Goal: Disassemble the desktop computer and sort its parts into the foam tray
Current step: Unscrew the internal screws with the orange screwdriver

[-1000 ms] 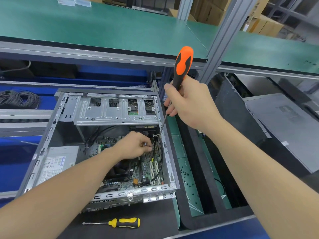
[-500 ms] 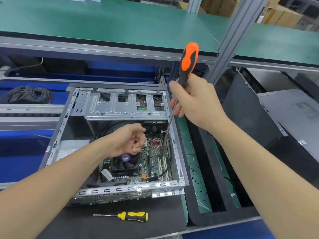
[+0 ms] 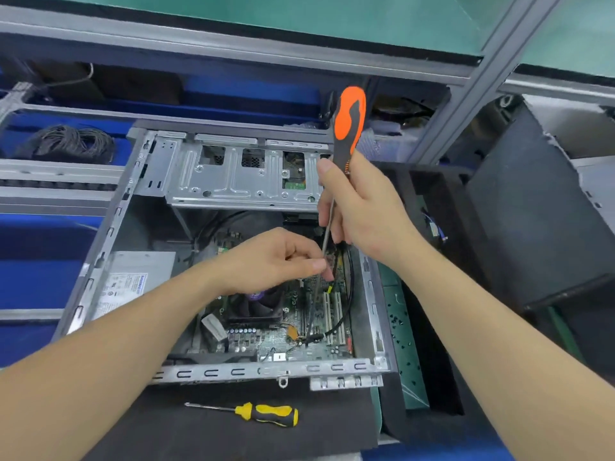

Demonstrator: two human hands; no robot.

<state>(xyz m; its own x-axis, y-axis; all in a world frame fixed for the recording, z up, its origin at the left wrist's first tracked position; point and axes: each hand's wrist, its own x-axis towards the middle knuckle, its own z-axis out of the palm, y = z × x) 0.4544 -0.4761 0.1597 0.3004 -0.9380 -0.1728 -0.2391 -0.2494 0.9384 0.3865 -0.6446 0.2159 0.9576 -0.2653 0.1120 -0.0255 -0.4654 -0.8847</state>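
An open desktop case (image 3: pixel 109 227) lies on its side, showing the motherboard (image 3: pixel 299 327), a CPU fan (image 3: pixel 256 304), a power supply (image 3: pixel 126 284) and a metal drive cage (image 3: pixel 233 174). My right hand (image 3: pixel 362 207) grips an orange and black screwdriver (image 3: pixel 347 121), held upright with its shaft reaching down into the case. Over the motherboard, my left hand (image 3: pixel 273 261) pinches the lower part of that shaft with fingertips. The tip is hidden. The black foam tray (image 3: pixel 432 424) lies to the right of the case.
A yellow and black screwdriver (image 3: pixel 266 414) lies on the black mat in front of the case. Small black screws (image 3: pixel 402 327) are scattered on a green board in the foam tray. A dark case panel (image 3: pixel 539 211) leans at the right. A cable coil (image 3: pixel 66 144) sits at the far left.
My left hand has moved right from above the fan and now pinches the screwdriver shaft. The right hand keeps its grip on the handle. The view has shifted closer.
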